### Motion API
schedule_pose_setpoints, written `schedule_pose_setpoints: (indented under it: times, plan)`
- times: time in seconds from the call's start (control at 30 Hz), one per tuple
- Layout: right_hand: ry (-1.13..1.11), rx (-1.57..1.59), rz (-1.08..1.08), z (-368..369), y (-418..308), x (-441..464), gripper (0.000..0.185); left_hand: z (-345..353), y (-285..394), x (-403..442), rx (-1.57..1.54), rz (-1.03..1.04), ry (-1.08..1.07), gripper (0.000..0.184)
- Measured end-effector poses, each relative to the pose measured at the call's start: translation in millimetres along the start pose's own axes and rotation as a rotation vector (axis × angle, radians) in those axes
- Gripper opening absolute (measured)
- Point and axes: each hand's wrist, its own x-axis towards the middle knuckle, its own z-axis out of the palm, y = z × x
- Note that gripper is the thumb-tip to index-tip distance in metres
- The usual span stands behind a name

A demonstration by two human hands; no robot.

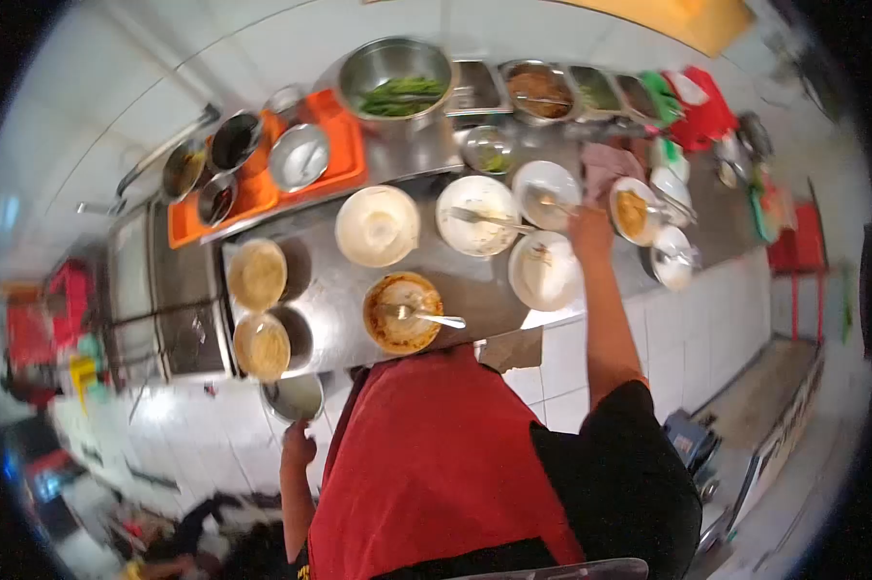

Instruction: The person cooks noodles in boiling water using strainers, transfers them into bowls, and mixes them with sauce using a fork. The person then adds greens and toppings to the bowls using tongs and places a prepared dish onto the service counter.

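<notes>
My right hand (590, 230) reaches over the counter, its fingers closed at the handle end of a spoon (550, 202). The spoon's head lies in a white bowl (532, 176). Low at the left, below the counter edge, my left hand (299, 443) is closed at the near side of a metal pot (294, 396) with pale contents; its exact grip is small and blurred. Beside the right hand are a smeared white bowl (542, 290) and a bowl of orange-brown food (635, 211). A stained bowl (392, 333) with a spoon stands in front of me.
Two bowls of pale food (258, 275) stand at the counter's left. A large white bowl (363, 232) and a bowl with a utensil across it (465, 242) sit mid-counter. Behind are an orange tray (349, 145) with metal containers and a steel bowl of greens (358, 72).
</notes>
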Motion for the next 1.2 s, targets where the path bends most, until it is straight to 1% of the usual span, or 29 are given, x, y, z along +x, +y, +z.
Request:
schedule_pose_setpoints:
  times: [0.03,0.07,0.1,0.17,0.2,0.23,0.27,0.3,0.37,0.43,0.47,0.5,0.53,0.57,0.6,0.63,0.67,0.7,0.77,0.8,0.83,0.87,0.9,0.93,0.97,1.03,1.07,1.1,1.2]
  plan:
    - [0.024,-0.048,-0.111,18.2,13.5,0.7,0.019,-6.3,21.0,-0.8,-0.385,-0.367,-0.187,0.046]
    - [-0.161,-0.133,-0.125,25.9,17.5,6.6,0.019,4.3,24.1,-0.8,-0.343,-0.534,-0.199,0.042]
    - [0.006,-0.001,-0.296,28.2,23.4,6.2,0.019,-3.6,45.8,3.7,-0.167,-0.446,-0.077,0.038]
    - [-0.152,0.005,-0.287,26.3,20.9,19.1,0.019,-2.5,58.2,8.9,-0.199,-0.547,0.046,0.043]
    - [-0.137,-0.025,-0.356,50.6,39.5,20.4,0.018,13.8,44.6,7.0,-0.401,-0.515,0.146,0.048]
    - [-0.182,0.065,-0.255,47.3,36.2,22.3,0.017,27.1,30.5,7.5,-0.597,-0.463,0.255,0.054]
    - [-0.232,0.15,-0.151,41.0,33.4,28.8,0.016,14.1,43.6,17.6,-0.918,-0.634,0.38,0.058]
    - [-0.236,0.163,-0.201,34.5,28.3,37.2,0.016,-2.7,58.3,33.1,-1.244,-0.789,0.503,0.061]
    - [-0.44,0.392,-0.033,3.8,9.7,56.0,0.013,-10.9,49.8,59.7,-1.597,-0.803,0.67,0.063]
    - [-0.494,0.447,-0.059,-60.2,-70.3,67.6,0.012,-31.3,61.0,85.1,-1.935,-0.608,0.669,0.055]
    - [-0.541,0.51,-0.056,-79.5,-110.0,69.4,0.012,-29.7,54.6,97.3,-1.956,-0.602,0.692,0.055]
    - [-0.499,0.657,-0.225,-64.9,-130.8,66.0,0.016,-26.9,45.5,108.7,-2.028,-0.588,0.614,0.051]
    - [-0.548,0.75,-0.28,-52.7,-160.8,58.6,0.018,-24.5,39.7,115.7,-2.097,-0.575,0.531,0.049]
    - [-0.651,0.837,-0.464,-75.2,-214.2,48.8,0.018,-21.3,37.9,120.4,-2.117,-0.572,0.548,0.049]
    - [-0.828,0.914,-0.443,-68.4,-256.6,32.3,0.017,-19.5,38.5,125.2,-2.086,-0.598,0.556,0.048]
    - [-0.887,0.697,-0.518,-95.4,-311.5,16.8,0.017,-18.7,40.1,129.7,-2.052,-0.621,0.563,0.047]
    - [-0.783,0.651,-0.721,-86.8,-347.9,-3.2,0.02,-25.2,49.2,130.6,-1.971,-0.599,0.612,0.042]
    - [-0.775,0.66,-0.843,-95.4,-388.1,-20.8,0.022,-31.3,56.4,131.0,-1.995,-0.597,0.633,0.042]
    - [-0.674,0.519,-1.024,-78.4,-452.6,-63.1,0.022,-38.0,63.7,130.2,-1.593,-0.714,0.624,0.038]
    - [-0.677,0.523,-1.071,-64.0,-478.5,-84.6,0.022,-29.1,59.5,131.1,-1.563,-0.744,0.635,0.036]
    - [-0.68,0.528,-1.12,-50.9,-499.7,-102.9,0.021,-22.0,58.1,133.2,-1.639,-0.716,0.674,0.041]
    - [-0.679,0.514,-1.155,-44.6,-518.2,-115.3,0.021,-15.1,57.0,135.4,-1.522,-0.649,0.764,0.043]
    - [-0.791,0.55,-1.065,-38.2,-533.4,-125.9,0.021,-8.5,55.6,136.9,-1.401,-0.585,0.845,0.045]
    - [-0.896,0.584,-0.964,-30.9,-545.9,-132.9,0.021,7.8,43.6,143.9,-1.286,-0.525,0.895,0.056]
    - [-0.881,0.572,-0.982,-17.4,-552.4,-133.8,0.021,4.7,40.1,145.0,-1.298,-0.515,0.916,0.056]
    - [-1.111,0.78,-0.838,7.7,-548.3,-126.7,0.023,0.9,45.1,142.0,-1.1,-0.351,1.08,0.062]
    - [-1.106,0.754,-0.827,0.2,-547.6,-122.4,0.023,-19.3,49.5,131.2,-1.193,-0.314,0.989,0.067]
    - [-1.116,0.71,-0.79,-7.8,-544.3,-118.2,0.023,-19.0,50.1,132.1,-1.222,-0.307,0.976,0.067]
    - [-1.08,0.665,-0.726,-27.4,-537.5,-106.4,0.023,-23.9,41.6,145.2,-1.234,-0.326,1.058,0.062]
